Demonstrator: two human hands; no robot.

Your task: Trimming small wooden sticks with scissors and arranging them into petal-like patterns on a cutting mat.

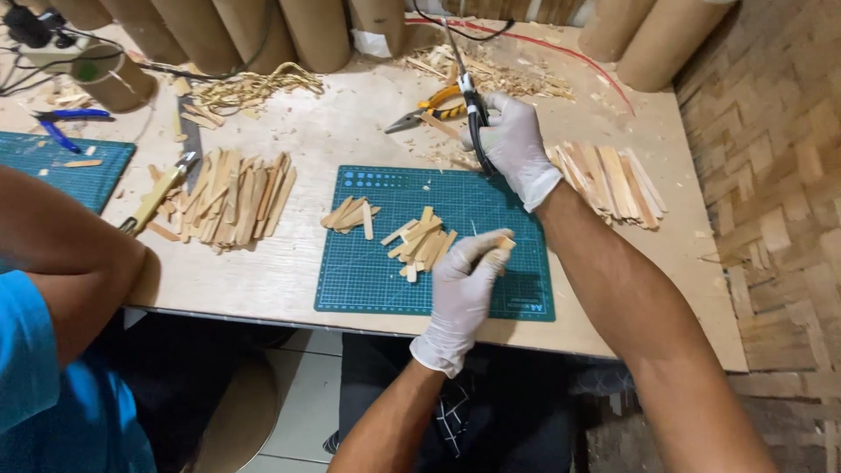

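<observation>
We look down at our own gloved hands over a green cutting mat on a plywood table; our left hand has its fingers pinched together on a short wooden stick piece above the mat's right side; our right hand is closed around a black-handled tool held upright beyond the mat; cut pieces lie heaped on the mat; we judge the piece is being worked, so tool and stick must meet precisely; a co-worker's arm rests at left
</observation>
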